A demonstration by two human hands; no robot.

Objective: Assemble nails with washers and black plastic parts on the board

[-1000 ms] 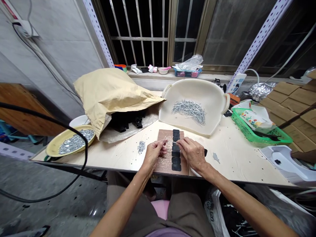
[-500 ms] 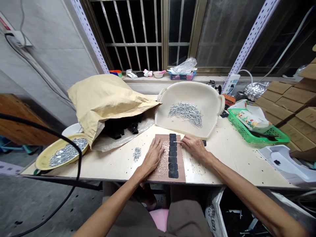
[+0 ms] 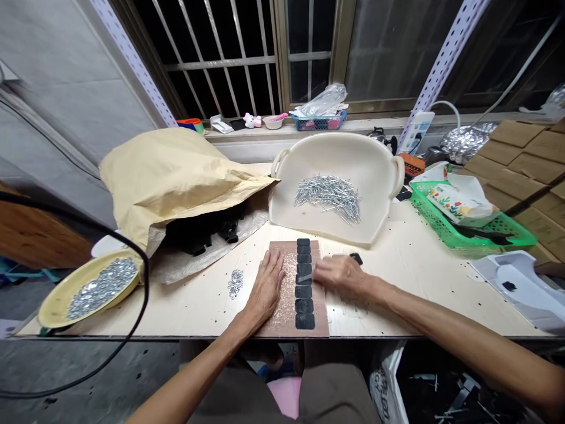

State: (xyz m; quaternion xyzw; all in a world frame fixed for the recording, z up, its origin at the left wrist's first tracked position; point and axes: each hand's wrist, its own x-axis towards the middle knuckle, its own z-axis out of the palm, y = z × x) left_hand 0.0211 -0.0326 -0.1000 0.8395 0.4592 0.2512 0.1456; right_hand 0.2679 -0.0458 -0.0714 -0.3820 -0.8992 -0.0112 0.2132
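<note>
A brown board [image 3: 286, 306] lies at the table's near edge with a column of several small black pads [image 3: 304, 277] on it. My left hand [image 3: 267, 286] lies flat on the board's left half, fingers stretched out. My right hand [image 3: 336, 275] rests at the board's right edge beside the pads, fingers pinched on a thin metal pin that is blurred. One black pad [image 3: 356, 258] lies loose just past my right hand.
A cream tray [image 3: 379, 176] behind the board holds a heap of metal pins [image 3: 327, 196]. A tan paper sack [image 3: 176, 174] with black parts lies at the left, a yellow dish [image 3: 57, 300] of small metal pieces at far left, a green basket [image 3: 512, 240] at right.
My left hand dropped from a pinch with the right hand to lying flat on the board. My right hand carried the pin down to the pads. The view tilted up a little.
</note>
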